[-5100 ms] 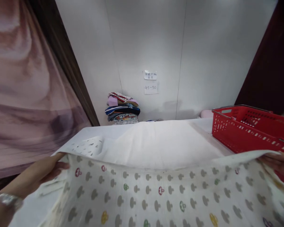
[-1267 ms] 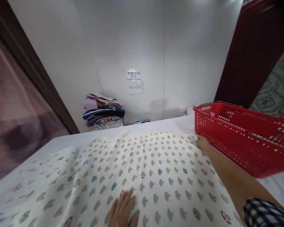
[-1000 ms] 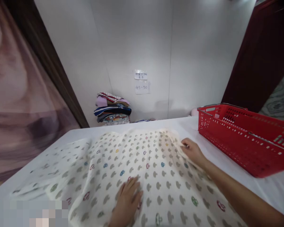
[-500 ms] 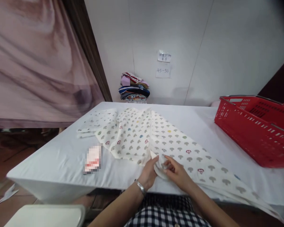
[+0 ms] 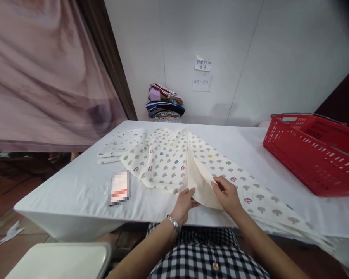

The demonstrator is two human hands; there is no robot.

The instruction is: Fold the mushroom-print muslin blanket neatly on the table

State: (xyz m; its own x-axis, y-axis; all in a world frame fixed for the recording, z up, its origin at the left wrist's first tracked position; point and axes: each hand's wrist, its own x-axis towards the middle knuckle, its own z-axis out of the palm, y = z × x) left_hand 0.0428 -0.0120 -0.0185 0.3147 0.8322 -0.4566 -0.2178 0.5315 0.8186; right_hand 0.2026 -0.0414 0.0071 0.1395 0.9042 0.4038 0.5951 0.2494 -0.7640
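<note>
A white cloth with a mushroom print [image 5: 165, 162] lies spread across the table, its right end tapering over the front edge. Near that edge, my left hand [image 5: 185, 203] pinches the cloth's border between thumb and fingers. My right hand [image 5: 228, 193] grips another part of the border, a short way to the right. Between the hands a plain cream flap of the cloth's underside shows, lifted and turned back. Partly under the cloth's left side lies a folded white cloth with small dark marks [image 5: 112, 147]. A small blurred-out pink and white item [image 5: 120, 188] rests left of my hands.
The table [image 5: 75, 182] has a white cover. A red plastic basket [image 5: 314, 166] stands at its right. Folded fabrics [image 5: 165, 104] are stacked by the wall behind. Paper signs [image 5: 201, 82] hang on the wall. A pale stool [image 5: 61, 259] stands at front left.
My right hand has moved right and slightly up, away from the left hand, pulling the cloth's border open. The cream flap between the hands has widened. The view has shifted slightly.
</note>
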